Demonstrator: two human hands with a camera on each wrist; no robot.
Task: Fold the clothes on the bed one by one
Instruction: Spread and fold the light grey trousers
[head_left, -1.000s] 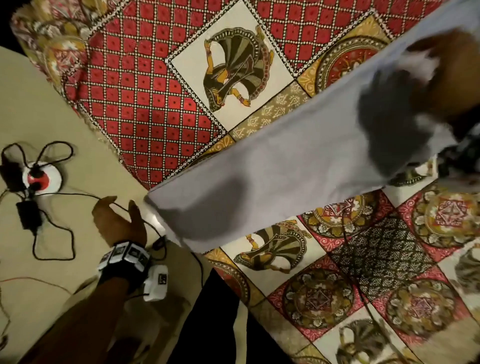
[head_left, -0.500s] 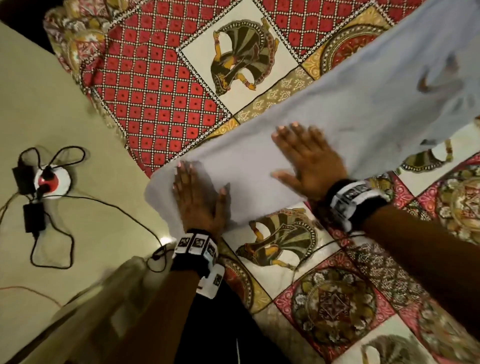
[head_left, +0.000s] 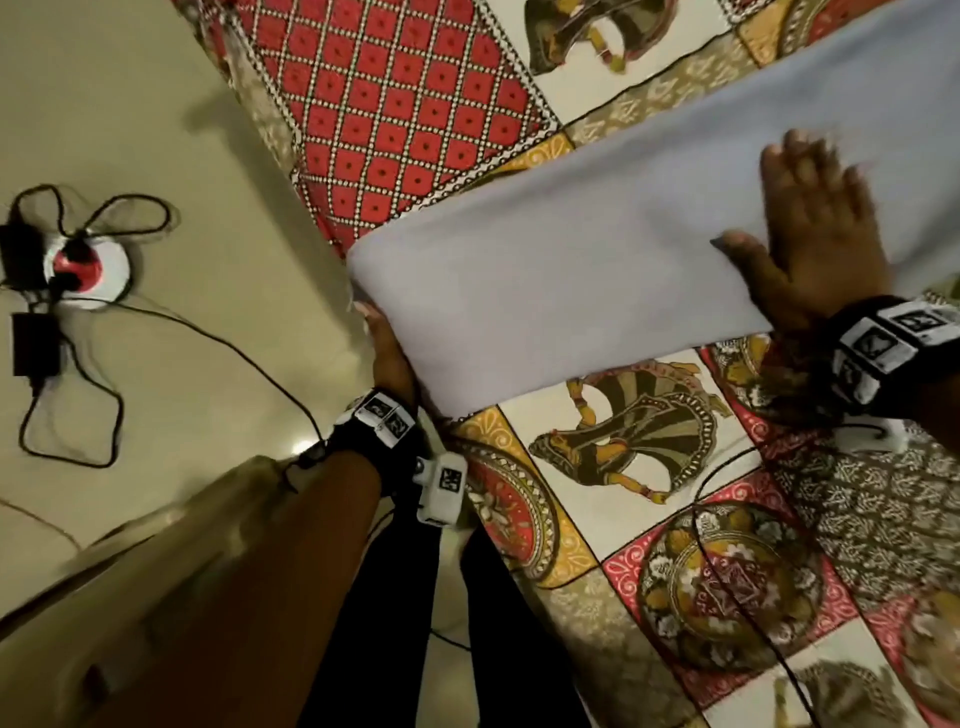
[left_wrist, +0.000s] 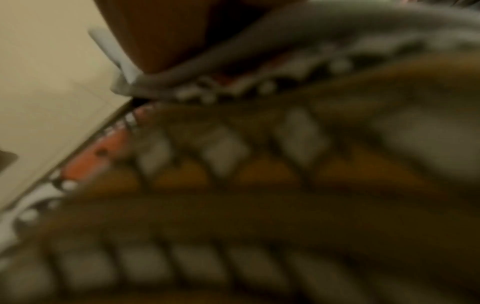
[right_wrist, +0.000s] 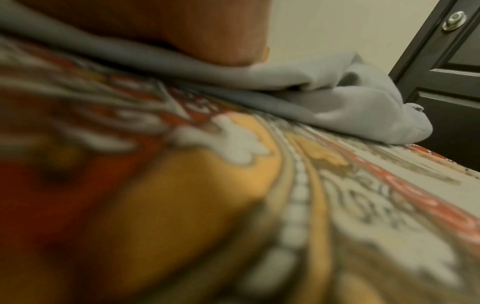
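**A:** What am I looking at from the head view?

**B:** I'm seeing a pale grey garment (head_left: 597, 270) lying as a long band across the patterned bedspread (head_left: 727, 519) on the bed, its near end reaching the bed's edge by the floor (head_left: 130, 104). My right hand (head_left: 815, 228) is lying flat on top of it, fingers straight and spread, palm pressing the cloth down.

**A:** And the left one?

**B:** My left hand (head_left: 389, 353) is sitting at the garment's end corner, mostly tucked under the cloth, so only the wrist side and a fingertip are showing. Whether the fingers are pinching the fabric or just lying under it, I cannot tell. The left wrist view is too blurred to settle it; it's giving me a grey fold (left_wrist: 233, 51) over the bedspread's print.

**A:** The two hands are apart, then?

**B:** Well apart, one at the end of the band and one further along it.

**A:** Anything from the right wrist?

**B:** It's showing the far part of the garment bunching in loose folds (right_wrist: 350, 107) on the bedspread, with a dark door (right_wrist: 446, 82) behind it. On the floor a round white-and-red socket (head_left: 85, 270) is sitting with black cables (head_left: 67, 415) looping around it.
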